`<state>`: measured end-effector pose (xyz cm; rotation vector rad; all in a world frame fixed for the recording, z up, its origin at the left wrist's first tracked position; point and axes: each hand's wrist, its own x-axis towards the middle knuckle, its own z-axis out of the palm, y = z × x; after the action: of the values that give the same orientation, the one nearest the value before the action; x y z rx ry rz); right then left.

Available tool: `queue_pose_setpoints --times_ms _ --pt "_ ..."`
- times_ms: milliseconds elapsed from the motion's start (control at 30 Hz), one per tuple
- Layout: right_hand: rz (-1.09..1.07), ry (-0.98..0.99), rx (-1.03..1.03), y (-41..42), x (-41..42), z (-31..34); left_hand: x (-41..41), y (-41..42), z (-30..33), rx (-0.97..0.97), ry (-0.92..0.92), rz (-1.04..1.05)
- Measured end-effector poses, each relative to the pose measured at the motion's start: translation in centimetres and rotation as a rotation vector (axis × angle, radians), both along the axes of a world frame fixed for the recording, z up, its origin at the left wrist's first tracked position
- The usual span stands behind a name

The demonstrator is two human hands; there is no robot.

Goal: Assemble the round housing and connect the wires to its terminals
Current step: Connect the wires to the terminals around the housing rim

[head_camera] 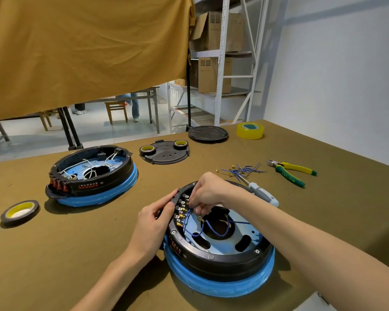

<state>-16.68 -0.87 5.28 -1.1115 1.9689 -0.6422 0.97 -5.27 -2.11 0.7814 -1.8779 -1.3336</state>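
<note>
olive-brown cloth covers the workbench (99, 243), with a mustard curtain hanging across the upper left of the frame and metal shelving in the upper middle. the round housing (218, 243) i'm working on sits at lower centre, black ring on a blue base, open side up. it looks rigid and fairly heavy to me, so i judge it will stay put if i steady it by the rim; the blue wires (211, 230) looping inside are thin and floppy, and the small brass terminals (182, 212) along its upper-left wall look easy to bend, so i'd hold each wire close to its connector, not mid-length. my left hand (157, 216) is curled round the outside of the rim at the terminal block, thumb and fingers gripping it. my right hand (208, 194) reaches over the top, fingertips pinched together at a connector by the upper terminals; i cannot tell exactly which wire it has. a second housing (92, 176) sits at left of centre, spare wires (240, 170), a screwdriver (264, 194) and pliers (292, 170) lie at right of centre.
</note>
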Motion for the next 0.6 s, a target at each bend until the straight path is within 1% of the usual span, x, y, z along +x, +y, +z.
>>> queue_pose_setpoints --times_ms 167,233,267,333,367,400,433,500,567,600 --pt "0.082 0.116 -0.063 0.8 -0.2 0.2 0.1 -0.1 0.3 -0.047 -0.063 -0.036" --pt "0.095 0.158 -0.179 1.7 -1.7 0.5 0.3 -0.1 0.8 -0.15 -0.107 -0.016" --pt "0.058 0.193 -0.283 2.4 -2.7 0.7 0.3 0.1 1.3 -0.255 -0.118 0.021" --pt "-0.108 0.349 -0.542 3.7 -4.9 0.5 -0.2 0.5 2.9 -0.447 -0.087 0.072" --pt "-0.218 0.423 -0.646 4.3 -5.9 0.1 -0.6 0.9 3.8 -0.49 -0.072 0.043" --pt "-0.312 0.454 -0.697 4.7 -6.7 -0.4 -1.3 1.5 4.8 -0.504 -0.076 -0.029" --pt "-0.376 0.441 -0.698 4.9 -7.4 -1.1 -2.1 2.3 5.6 -0.505 -0.121 -0.131" --pt "-0.434 0.351 -0.62 4.7 -8.3 -2.4 -4.3 3.9 6.7 -0.57 -0.342 -0.34" --pt "-0.449 0.285 -0.517 4.4 -9.0 -3.2 -6.4 5.3 6.8 -0.71 -0.56 -0.436" --pt "-0.448 0.278 -0.483 4.4 -9.2 -3.5 -7.2 5.7 6.7 -0.754 -0.616 -0.441"
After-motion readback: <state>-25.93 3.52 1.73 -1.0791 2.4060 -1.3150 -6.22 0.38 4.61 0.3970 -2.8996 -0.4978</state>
